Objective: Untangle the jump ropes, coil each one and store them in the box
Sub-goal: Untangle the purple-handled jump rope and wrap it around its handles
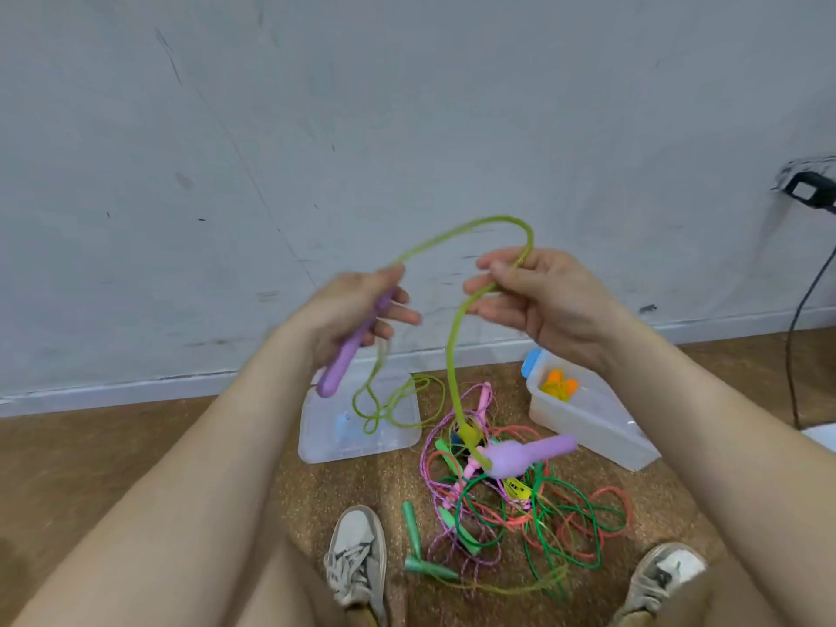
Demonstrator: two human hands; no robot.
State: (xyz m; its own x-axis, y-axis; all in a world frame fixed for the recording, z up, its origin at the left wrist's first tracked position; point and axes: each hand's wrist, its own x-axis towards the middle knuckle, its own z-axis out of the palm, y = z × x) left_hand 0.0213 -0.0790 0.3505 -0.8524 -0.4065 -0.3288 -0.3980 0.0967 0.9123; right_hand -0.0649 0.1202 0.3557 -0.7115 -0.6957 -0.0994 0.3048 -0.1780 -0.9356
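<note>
No legible text found. Yellow tag (pixel 517 488) in the rope tangle (pixel 520 527) on the floor carries dark print, too small and blurred to read. Black adapter (pixel 809 192) on the wall: pale panel, no characters made out.

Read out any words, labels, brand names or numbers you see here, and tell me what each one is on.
No text here can be read.
Yellow tag in the rope pile: dark print, too blurred to read.
Clear box: no lettering shows.
</note>
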